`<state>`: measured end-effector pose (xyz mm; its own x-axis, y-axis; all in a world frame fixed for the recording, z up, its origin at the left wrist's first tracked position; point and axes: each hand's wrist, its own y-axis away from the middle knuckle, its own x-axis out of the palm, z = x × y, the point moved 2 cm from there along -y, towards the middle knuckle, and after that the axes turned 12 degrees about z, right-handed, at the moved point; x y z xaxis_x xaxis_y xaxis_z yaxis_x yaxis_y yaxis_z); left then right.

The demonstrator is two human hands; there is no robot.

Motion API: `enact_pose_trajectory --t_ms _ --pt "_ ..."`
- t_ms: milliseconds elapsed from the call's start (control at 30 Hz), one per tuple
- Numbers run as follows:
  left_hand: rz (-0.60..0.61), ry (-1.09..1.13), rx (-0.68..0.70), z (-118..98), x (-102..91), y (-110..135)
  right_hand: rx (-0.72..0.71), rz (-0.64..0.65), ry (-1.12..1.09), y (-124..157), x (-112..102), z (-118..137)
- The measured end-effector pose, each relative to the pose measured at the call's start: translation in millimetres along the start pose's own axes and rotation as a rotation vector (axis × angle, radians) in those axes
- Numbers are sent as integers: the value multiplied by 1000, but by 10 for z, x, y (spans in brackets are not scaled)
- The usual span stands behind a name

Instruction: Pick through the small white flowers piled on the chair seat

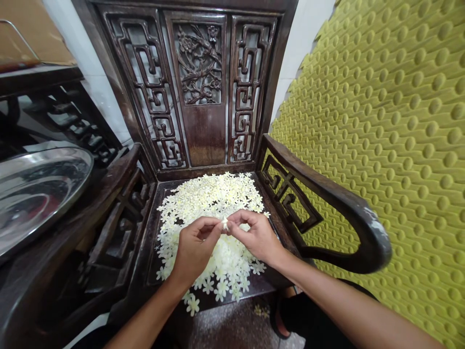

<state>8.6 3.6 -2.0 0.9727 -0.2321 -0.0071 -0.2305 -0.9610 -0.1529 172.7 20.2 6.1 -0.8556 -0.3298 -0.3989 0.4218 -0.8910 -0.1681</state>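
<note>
A heap of small white and pale yellow flowers covers the seat of a dark carved wooden armchair. My left hand and my right hand meet above the heap, fingertips pinched together. Between them they hold one small white flower. Both hands hover just over the middle of the pile.
The chair's curved armrests flank the seat. A large shiny metal basin sits to the left on dark furniture. A yellow-green bumpy foam mat leans at the right. A few flowers lie at the seat's front edge and on the floor.
</note>
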Motion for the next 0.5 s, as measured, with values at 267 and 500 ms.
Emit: enact_pose_trajectory --t_ms 267,500 --pt "37 64 -56 7 17 -19 18 -4 -21 17 -23 -24" --pt "16 102 -107 36 39 -28 61 -21 -191 -18 12 -100"
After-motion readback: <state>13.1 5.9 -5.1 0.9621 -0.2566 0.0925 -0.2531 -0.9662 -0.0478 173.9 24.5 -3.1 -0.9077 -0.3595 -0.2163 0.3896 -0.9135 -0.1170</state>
